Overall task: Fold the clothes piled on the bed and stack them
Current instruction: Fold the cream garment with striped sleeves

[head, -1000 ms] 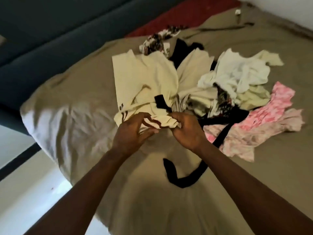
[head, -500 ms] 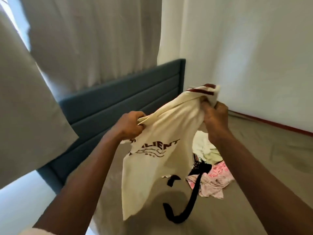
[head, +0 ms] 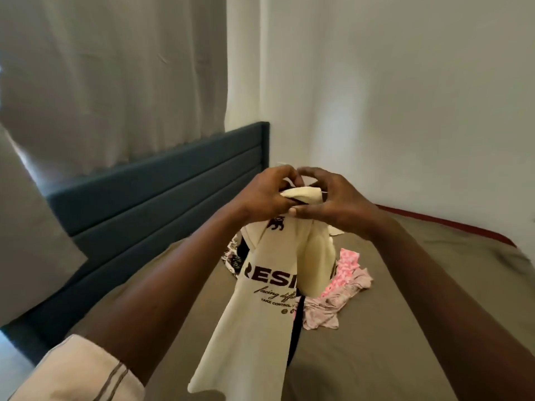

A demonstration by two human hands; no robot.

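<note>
There are two grips, a left grip (head: 266,195) and a right grip (head: 338,204). There is one shirt (head: 269,308). There is one bed (head: 405,314) and one headboard (head: 162,204). There are two curtains, a far curtain (head: 115,82) and a near curtain (head: 29,241). There is one spotty cloth (head: 231,260), one black strip (head: 296,328) and one sleeve (head: 81,371). The pink pile (head: 344,287) may be one cloth or two.

The hanging cream shirt (head: 260,328) hides most of the clothes pile (head: 347,273) behind it
</note>
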